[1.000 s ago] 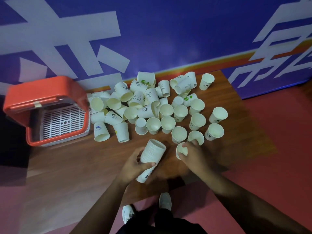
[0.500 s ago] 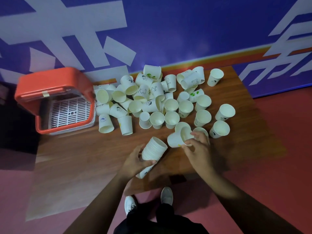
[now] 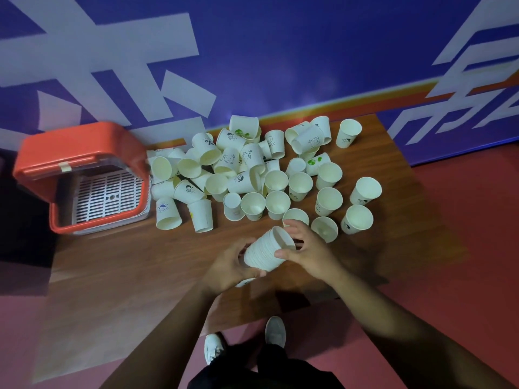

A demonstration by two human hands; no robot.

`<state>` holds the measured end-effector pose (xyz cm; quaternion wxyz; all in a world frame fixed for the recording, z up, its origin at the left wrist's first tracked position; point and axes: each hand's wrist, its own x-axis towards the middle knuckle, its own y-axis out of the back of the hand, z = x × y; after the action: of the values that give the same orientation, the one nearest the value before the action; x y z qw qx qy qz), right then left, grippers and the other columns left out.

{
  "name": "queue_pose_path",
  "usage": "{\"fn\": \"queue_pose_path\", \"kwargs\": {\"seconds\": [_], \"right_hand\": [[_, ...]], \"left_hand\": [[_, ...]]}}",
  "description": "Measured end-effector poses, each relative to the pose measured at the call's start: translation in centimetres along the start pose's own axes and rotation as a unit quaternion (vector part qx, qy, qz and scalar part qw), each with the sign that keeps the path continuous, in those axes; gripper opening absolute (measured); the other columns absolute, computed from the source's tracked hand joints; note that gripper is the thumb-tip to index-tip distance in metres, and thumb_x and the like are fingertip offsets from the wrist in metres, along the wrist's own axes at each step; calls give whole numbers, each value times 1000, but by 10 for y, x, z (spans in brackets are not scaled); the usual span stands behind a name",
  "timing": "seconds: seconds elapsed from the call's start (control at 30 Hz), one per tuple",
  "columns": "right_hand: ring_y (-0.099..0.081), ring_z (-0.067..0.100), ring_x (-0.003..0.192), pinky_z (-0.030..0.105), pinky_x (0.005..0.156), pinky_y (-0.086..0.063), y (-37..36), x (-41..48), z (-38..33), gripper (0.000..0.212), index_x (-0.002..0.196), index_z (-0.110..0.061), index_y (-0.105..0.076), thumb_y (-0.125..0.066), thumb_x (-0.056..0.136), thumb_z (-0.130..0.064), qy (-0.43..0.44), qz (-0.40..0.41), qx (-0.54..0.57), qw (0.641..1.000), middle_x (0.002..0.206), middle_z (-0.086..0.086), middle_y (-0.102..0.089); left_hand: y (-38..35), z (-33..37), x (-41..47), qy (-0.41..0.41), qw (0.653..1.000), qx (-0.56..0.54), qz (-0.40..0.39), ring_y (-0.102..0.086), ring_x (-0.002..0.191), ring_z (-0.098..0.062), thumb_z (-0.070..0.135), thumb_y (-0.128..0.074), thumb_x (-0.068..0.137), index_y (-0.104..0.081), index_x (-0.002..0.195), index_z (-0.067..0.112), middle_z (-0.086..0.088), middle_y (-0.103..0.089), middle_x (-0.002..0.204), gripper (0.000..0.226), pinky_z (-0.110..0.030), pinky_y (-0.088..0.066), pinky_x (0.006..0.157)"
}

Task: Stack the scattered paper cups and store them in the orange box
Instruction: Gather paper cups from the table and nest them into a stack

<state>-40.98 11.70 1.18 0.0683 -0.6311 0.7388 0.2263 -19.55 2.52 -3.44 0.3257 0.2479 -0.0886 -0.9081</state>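
Seen from above, the left hand (image 3: 230, 265) was curled round the lower part of a stack of nested paper cups (image 3: 264, 252), held tilted just above the wooden table (image 3: 134, 265). The right hand (image 3: 310, 252) gripped the stack's open upper end, thumb on the near side and fingers round the rim. Just beyond the hands, the loose paper cups (image 3: 276, 179) lay scattered over the table, some upright, some tipped on their sides. At the table's far left corner stood the orange box (image 3: 78, 141), open, with a white slotted grid (image 3: 106, 196) inside. A blue wall (image 3: 280, 51) rose behind.
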Motion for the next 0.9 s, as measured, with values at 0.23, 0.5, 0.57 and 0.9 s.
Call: {"fn": "queue_pose_path", "kwargs": {"seconds": [0.23,0.5,0.57,0.9], "right_hand": [[-60,24,101,33,87,-49,36,18,48,35,116,-10,-65,-72,85,-23,-17,227,-218,949,115,7,-54],[-63,24,87,31,73,-48,56,16,86,17,102,-13,-75,-65,89,-19,-24,179,-455,872,108,7,-58],[-62,24,85,28,73,-47,59,9,82,15,99,-11,-75,-68,88,-19,-10,206,-420,883,106,7,-58],[-53,3,108,5,81,-39,70,12,-9,9,81,-7,-73,-78,80,-15,50,232,-30,971,116,-1,-53]], "left_hand": [[-5,-3,5,37,998,-29,38,-60,115,-4,32,-91,69,-55,119,44,15,-66,121,63,-18,-48,91],[-9,-3,9,54,998,-23,38,-59,114,-4,36,-90,70,-53,115,47,16,-64,121,59,-20,-49,89],[-9,-5,11,55,997,-19,43,-60,115,-6,40,-90,69,-54,118,44,15,-65,122,61,-23,-50,91],[2,8,9,26,998,17,50,-59,115,-4,32,-91,70,-54,121,43,17,-64,121,65,-22,-49,95]]}}
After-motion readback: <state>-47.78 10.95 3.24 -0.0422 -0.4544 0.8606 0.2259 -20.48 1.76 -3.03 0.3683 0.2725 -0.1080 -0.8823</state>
